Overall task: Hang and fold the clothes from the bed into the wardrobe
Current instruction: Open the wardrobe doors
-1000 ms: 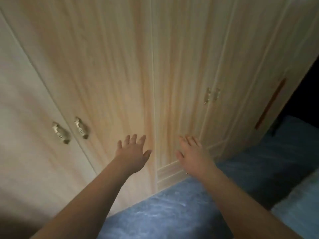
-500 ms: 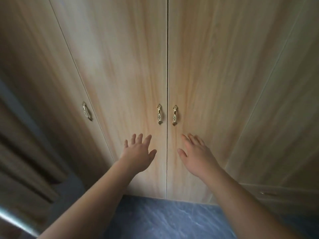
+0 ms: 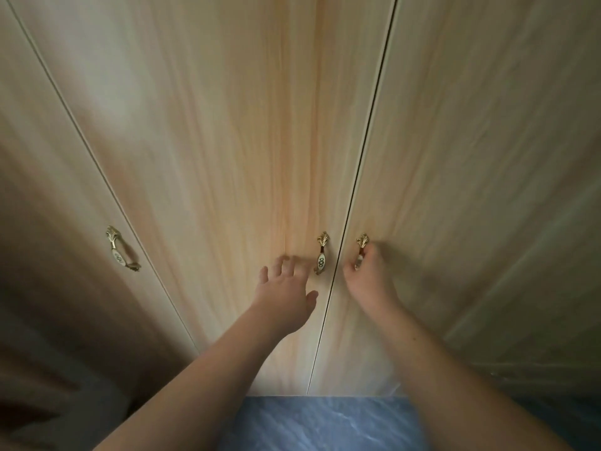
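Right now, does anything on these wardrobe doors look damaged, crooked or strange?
Nothing stands out. The wardrobe doors are shut, their seams straight. The far-left handle, middle handle and right handle are all in place. The right hand grips the right handle; the left hand is open beside the middle handle.

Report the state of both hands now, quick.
Left hand: open, fingers spread beside the gold-and-white left door handle, holding nothing.
Right hand: closed around the gold right door handle.
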Available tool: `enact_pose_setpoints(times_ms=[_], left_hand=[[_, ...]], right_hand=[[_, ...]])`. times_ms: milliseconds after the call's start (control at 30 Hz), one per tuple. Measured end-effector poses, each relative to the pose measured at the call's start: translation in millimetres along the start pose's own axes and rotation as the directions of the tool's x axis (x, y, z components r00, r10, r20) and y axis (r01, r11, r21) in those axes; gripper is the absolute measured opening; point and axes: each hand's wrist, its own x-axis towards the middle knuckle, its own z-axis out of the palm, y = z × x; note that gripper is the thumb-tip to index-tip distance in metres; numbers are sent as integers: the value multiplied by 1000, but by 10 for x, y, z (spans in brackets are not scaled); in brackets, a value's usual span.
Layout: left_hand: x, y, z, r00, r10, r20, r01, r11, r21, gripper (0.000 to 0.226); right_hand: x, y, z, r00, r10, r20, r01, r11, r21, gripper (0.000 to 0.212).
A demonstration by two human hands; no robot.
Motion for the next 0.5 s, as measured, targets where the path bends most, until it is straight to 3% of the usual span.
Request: enact_pose_setpoints(times_ms=[100, 200, 400, 500], left_hand=[[69, 0, 143, 999, 31, -35, -35, 991, -127, 59], [31, 23, 269, 1000, 11, -4, -12, 956, -292, 58], [-355, 390, 474, 996, 56, 64, -10, 829, -559, 62], [-751, 847, 551, 990, 111, 90, -19, 731, -683, 53]], right_hand=[[24, 29, 77, 997, -20, -78, 25, 998, 62, 11], [-77, 125, 32, 996, -72, -60, 74, 997, 33, 7], [-713, 464, -348, 993, -116, 6, 117, 991, -67, 8], [-1195, 707, -713, 990, -142, 13, 143, 988, -61, 10]])
